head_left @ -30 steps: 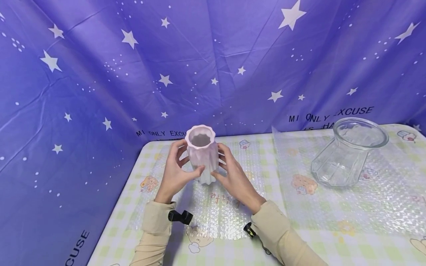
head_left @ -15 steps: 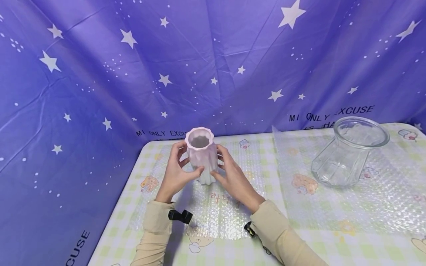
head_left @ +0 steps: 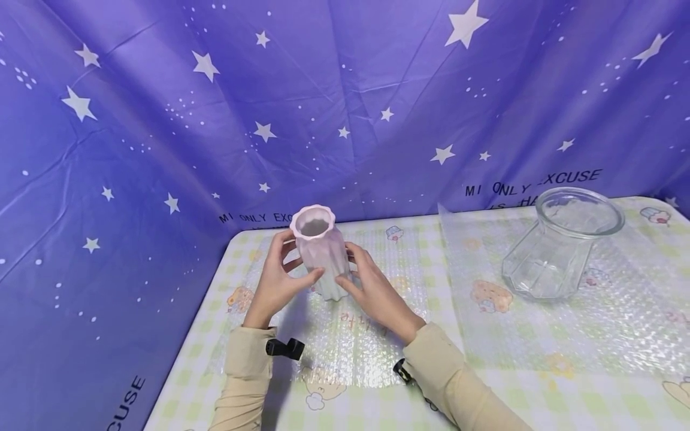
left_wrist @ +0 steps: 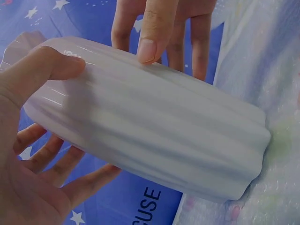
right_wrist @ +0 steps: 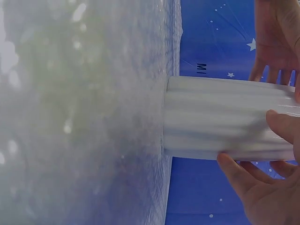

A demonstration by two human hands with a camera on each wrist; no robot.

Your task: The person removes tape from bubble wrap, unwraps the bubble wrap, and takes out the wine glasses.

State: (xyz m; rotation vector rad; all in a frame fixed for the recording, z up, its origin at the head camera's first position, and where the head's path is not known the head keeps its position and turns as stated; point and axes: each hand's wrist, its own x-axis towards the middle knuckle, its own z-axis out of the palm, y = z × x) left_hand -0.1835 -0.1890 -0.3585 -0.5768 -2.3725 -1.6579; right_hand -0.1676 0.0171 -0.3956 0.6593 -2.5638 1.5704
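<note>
Hands (head_left: pixel 280 281) (head_left: pixel 374 293), one white vase (head_left: pixel 321 254), one glass jar (head_left: pixel 560 245)

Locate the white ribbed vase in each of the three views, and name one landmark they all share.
Head: white ribbed vase left of centre, tilted left, gripped by left hand and right hand, base on bubble wrap.
Left wrist: vase fills the middle, lying diagonally.
Right wrist: vase centre right, lying horizontal, base against the wrap.
Shared landmark: starry blue backdrop.
</note>
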